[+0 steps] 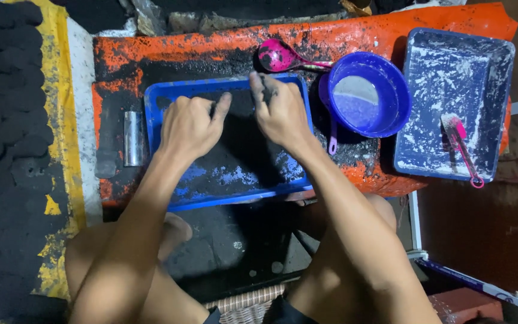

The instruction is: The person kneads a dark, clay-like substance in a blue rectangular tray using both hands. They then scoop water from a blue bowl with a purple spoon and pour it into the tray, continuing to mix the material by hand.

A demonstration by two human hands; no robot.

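Note:
A blue rectangular tray [241,197] lies on an orange, soot-stained surface and holds black powdery material. My left hand [188,125] rests inside the tray on its left half, fingers curled with the index finger extended into the black material. My right hand [280,109] presses on the tray's upper right part, fingers together and blackened at the tips. Both hands lie close together, pushing at the dark mass between them. Neither hand grips a separate object.
A short metal cylinder [133,138] lies left of the tray. A pink spoon [280,57] sits behind it. A blue bowl [368,93] with white powder stands to the right. Further right is a blue tray [491,102] with a pink scoop [460,141]. Rows of black lumps [4,90] fill the far left.

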